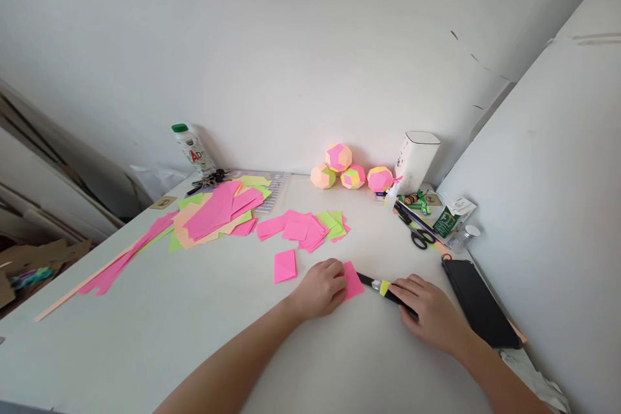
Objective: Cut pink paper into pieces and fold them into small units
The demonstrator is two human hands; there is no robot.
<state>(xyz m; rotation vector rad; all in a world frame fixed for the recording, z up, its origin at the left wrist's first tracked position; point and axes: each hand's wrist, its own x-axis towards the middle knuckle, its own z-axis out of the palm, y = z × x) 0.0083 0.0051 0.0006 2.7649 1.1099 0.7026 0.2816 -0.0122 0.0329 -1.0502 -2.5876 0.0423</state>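
My left hand (pixel 321 288), its fingers curled, holds a small pink paper piece (pixel 354 281) against the white table. My right hand (pixel 429 310) is closed around the handle of a black and yellow utility knife (pixel 384 288). The knife's front end points left and lies close to the paper's right edge; I cannot tell whether they touch. A folded pink paper (pixel 284 266) lies on the table left of my left hand. Behind it are a spread of small pink papers (pixel 297 228) and some green papers (pixel 332 224).
Long pink sheets (pixel 213 210) and strips (pixel 129 255) lie at left, near a white bottle (pixel 193 149). Several faceted paper balls (pixel 338 158) sit against the wall. Scissors (pixel 422 238), a white container (pixel 418 158) and a black phone-like slab (pixel 481 303) stand or lie at right.
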